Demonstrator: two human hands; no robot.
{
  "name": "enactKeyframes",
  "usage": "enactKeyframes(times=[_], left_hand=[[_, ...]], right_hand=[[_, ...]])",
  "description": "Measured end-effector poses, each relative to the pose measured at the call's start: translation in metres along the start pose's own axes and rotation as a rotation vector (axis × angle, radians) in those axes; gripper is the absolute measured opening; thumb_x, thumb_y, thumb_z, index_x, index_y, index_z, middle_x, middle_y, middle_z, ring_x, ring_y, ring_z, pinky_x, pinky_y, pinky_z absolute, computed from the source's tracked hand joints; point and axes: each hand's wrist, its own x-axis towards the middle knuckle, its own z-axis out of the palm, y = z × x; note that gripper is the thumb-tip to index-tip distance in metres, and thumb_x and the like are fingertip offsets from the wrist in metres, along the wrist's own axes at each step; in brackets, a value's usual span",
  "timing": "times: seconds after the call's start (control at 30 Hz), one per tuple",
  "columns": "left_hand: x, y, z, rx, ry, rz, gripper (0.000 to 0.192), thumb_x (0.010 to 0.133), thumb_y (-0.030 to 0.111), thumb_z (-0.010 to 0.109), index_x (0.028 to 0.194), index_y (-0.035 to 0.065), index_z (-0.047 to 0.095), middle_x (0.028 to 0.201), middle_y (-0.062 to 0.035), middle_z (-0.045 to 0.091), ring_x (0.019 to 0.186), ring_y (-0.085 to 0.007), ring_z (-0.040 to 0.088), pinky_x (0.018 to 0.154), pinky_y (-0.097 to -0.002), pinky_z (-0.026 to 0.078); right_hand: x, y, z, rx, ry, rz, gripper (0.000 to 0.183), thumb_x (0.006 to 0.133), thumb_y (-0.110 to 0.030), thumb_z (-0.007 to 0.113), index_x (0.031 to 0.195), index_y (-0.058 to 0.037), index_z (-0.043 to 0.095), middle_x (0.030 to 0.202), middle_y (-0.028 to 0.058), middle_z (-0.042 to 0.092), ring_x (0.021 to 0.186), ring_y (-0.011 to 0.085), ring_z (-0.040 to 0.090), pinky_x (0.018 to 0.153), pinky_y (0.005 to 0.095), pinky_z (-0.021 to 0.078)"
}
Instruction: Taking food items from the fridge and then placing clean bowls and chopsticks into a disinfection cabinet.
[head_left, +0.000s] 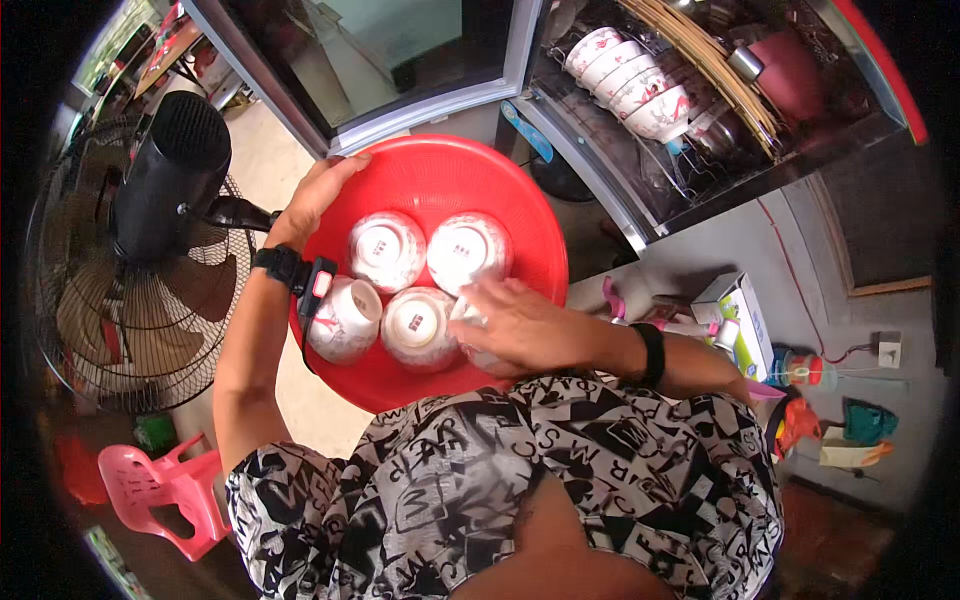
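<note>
A round red plastic basket (536, 225) is in front of my body, its near edge by my shirt. Several white patterned bowls lie in it, most of them upside down, among them one at the upper left (386, 251) and one beside it (466, 251); another bowl (343, 321) lies tilted at the left. My left hand (326, 187) grips the basket's upper left rim. At the lower right, my right hand (510, 326), a little blurred, is on a further bowl (471, 319), which it partly covers.
Beyond the basket stands a cabinet with its framed glass door (427, 112) swung out. Inside, a stack of bowls (630, 82) rests on a wire rack near a bamboo tray (705, 71). A black pedestal fan (172, 172) stands close on the left, above a pink plastic chair (161, 480).
</note>
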Motion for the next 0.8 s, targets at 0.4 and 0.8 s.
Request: enactKeyframes(times=[0.4,0.8], left_hand=[[0.015,-0.003,0.002,-0.089,0.047,-0.069,0.048,0.080,0.033,0.061,0.107,-0.0062,0.055,0.100,-0.0132,0.060,0.093,-0.0194,0.056,0.083,-0.0285,0.043],[0.003,0.018,0.014,-0.113,0.007,0.031,0.045,0.083,0.032,0.057,0.108,-0.0060,0.055,0.100,-0.0115,0.061,0.089,-0.0187,0.058,0.081,-0.0276,0.044]], right_hand=[[0.012,0.035,-0.023,-0.087,-0.209,-0.257,0.032,0.072,-0.012,0.055,0.105,-0.0082,0.054,0.104,0.0164,0.048,0.103,0.0331,0.045,0.085,0.0426,0.0391],[-0.094,0.083,-0.112,-0.150,1.142,0.740,0.067,0.055,-0.019,0.080,0.110,0.0010,0.048,0.098,0.0200,0.052,0.093,0.0355,0.048,0.081,0.0412,0.0421]])
